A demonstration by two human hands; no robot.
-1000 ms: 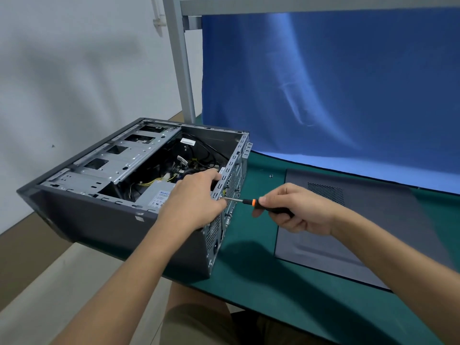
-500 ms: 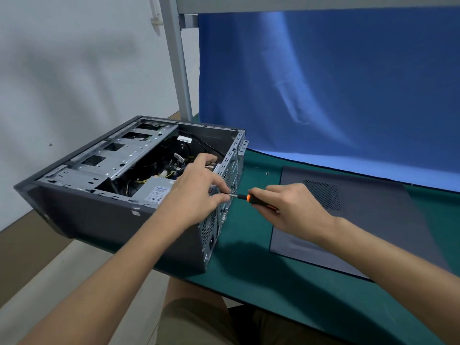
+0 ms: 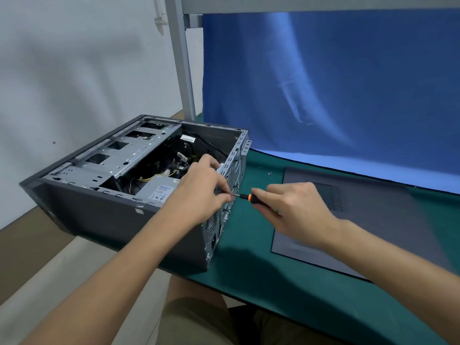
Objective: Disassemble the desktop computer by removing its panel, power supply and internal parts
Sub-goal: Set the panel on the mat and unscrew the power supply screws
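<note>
Orange-collared screwdriver [image 3: 245, 196] is gripped by right hand [image 3: 293, 212], left hand [image 3: 199, 192] pinching its shaft at the computer case [image 3: 112, 220].

Looks like a staged repair/recording workstation: green-matted worktop [image 3: 286, 290], grey metal frame post [image 3: 183, 58] with blue backdrop cloth [image 3: 336, 78] hung behind, bare white wall [image 3: 74, 58], opened computer case [image 3: 119, 215] on the bench.

Dark grey desktop computer [image 3: 99, 220] lying on its side at left, open side up. Inside: silver power supply [image 3: 159, 190] at near side, yellow cables [image 3: 149, 179] behind, metal drive cage [image 3: 119, 155] at left. Removed panel [image 3: 373, 220] flat at right, apart.
</note>
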